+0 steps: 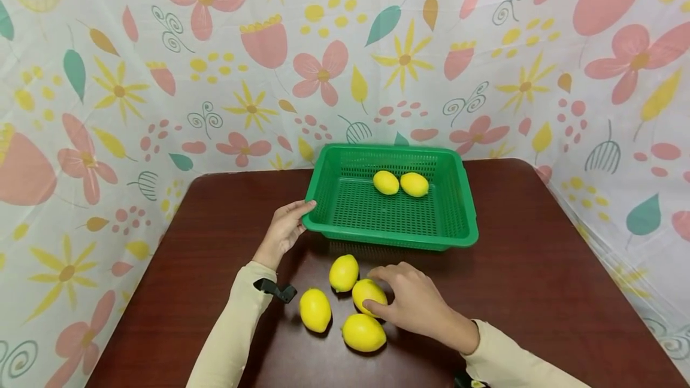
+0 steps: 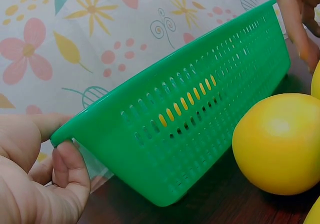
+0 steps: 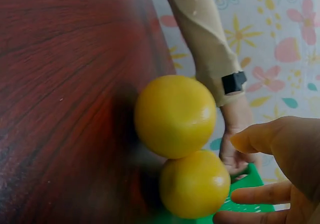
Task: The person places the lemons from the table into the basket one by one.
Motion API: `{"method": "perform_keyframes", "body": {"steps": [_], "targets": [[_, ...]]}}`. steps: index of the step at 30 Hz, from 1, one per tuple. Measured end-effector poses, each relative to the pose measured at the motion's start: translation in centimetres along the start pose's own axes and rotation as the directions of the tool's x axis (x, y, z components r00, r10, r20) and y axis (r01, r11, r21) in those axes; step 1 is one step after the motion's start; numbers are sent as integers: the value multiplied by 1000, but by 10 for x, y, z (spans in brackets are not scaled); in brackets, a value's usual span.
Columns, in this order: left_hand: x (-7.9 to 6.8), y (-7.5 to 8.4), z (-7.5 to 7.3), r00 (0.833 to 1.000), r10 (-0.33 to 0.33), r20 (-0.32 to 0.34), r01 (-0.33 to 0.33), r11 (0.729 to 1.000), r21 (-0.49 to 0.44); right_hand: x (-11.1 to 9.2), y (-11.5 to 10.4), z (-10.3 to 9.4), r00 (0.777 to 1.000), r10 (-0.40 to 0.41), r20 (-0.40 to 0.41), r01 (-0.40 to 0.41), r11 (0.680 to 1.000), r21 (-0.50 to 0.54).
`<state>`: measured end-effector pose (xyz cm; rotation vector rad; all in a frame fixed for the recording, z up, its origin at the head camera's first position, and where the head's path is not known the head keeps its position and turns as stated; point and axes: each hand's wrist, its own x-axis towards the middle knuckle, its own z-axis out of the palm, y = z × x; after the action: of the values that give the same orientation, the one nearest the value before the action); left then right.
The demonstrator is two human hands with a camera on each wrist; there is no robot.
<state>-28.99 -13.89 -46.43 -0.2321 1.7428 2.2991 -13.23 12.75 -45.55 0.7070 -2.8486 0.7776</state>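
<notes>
My left hand [image 1: 283, 229] grips the left rim of a green plastic basket [image 1: 377, 236]; in the left wrist view its thumb lies over the rim and the fingers [image 2: 70, 166] curl beneath. Two lemons [image 1: 386, 182] sit side by side in the basket, toward its back. My right hand [image 1: 412, 298] is over a lemon [image 1: 369, 297] on the table, thumb and fingers spread at its right side. Around that lemon lie a lemon [image 1: 344, 273] behind, another [image 1: 315, 311] to the left and one [image 1: 363, 333] in front. The right wrist view shows the thumb and fingers apart.
The dark red-brown wooden table [image 1: 215, 262] carries the basket near its back edge. Behind and beside it hangs a white cloth [image 1: 334, 118] printed with flowers and leaves. A black strap [image 1: 275, 289] is on the left wrist.
</notes>
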Motion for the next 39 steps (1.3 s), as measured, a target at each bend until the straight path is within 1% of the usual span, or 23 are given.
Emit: {"method": "perform_keyframes", "body": {"steps": [7, 12, 20, 28, 35, 39], "targets": [[-1, 1, -1, 1000, 1, 18, -1, 1000, 9, 5, 3, 16, 1000, 21, 18, -21, 999, -26], [-1, 1, 0, 1000, -2, 23, 2, 1000, 3, 7, 6, 22, 999, 31, 24, -30, 999, -45], [-2, 2, 1, 1000, 0, 18, 0, 1000, 18, 7, 8, 24, 997, 53, 52, -51, 998, -38], [-2, 1, 0, 1000, 4, 17, -4, 1000, 8, 7, 10, 25, 996, 66, 57, -64, 998, -29], [-2, 2, 0, 1000, 11, 27, -11, 1000, 2, 6, 11, 22, 997, 68, 29, -68, 998, -10], [-3, 3, 0, 999, 14, 31, -14, 1000, 8, 6, 11, 18, 997, 71, 16, -71, 997, -17]]}}
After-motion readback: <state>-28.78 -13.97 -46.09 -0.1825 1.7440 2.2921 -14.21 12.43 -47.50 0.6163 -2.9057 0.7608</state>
